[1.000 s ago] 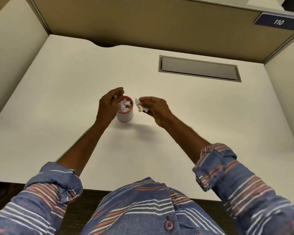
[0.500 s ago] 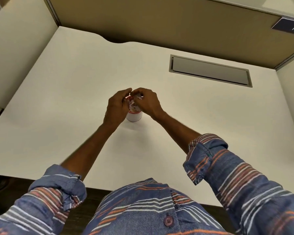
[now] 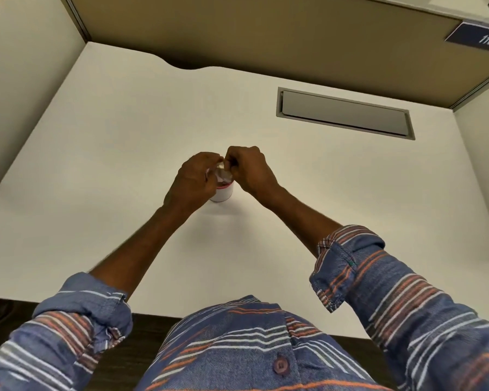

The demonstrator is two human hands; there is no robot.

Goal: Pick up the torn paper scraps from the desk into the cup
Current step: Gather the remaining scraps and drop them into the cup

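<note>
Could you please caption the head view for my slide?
Left hand and right hand pinch paper scraps over a cup on the desk.

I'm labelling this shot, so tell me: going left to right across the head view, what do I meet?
left hand → cup → right hand → grey desk hatch → number plate
</note>
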